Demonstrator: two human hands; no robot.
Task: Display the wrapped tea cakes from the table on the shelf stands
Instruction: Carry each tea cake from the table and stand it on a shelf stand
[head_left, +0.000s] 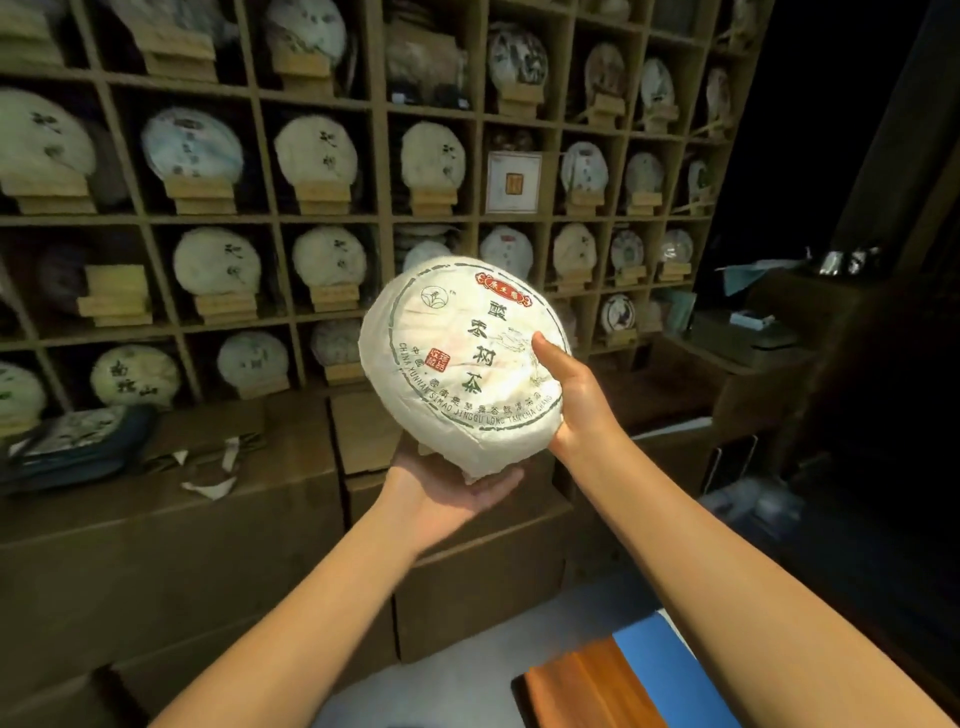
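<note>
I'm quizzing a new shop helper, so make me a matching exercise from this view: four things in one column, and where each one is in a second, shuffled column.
Things:
1. wrapped tea cake
2. left hand
3. right hand
4. framed certificate

Places:
A. standing in a shelf cubby
B. under the cake's lower edge
C. on the cake's right edge, thumb across its face
D. held up in front of the shelf

Pairs: 1-D, 2-B, 3-C, 4-A
</note>
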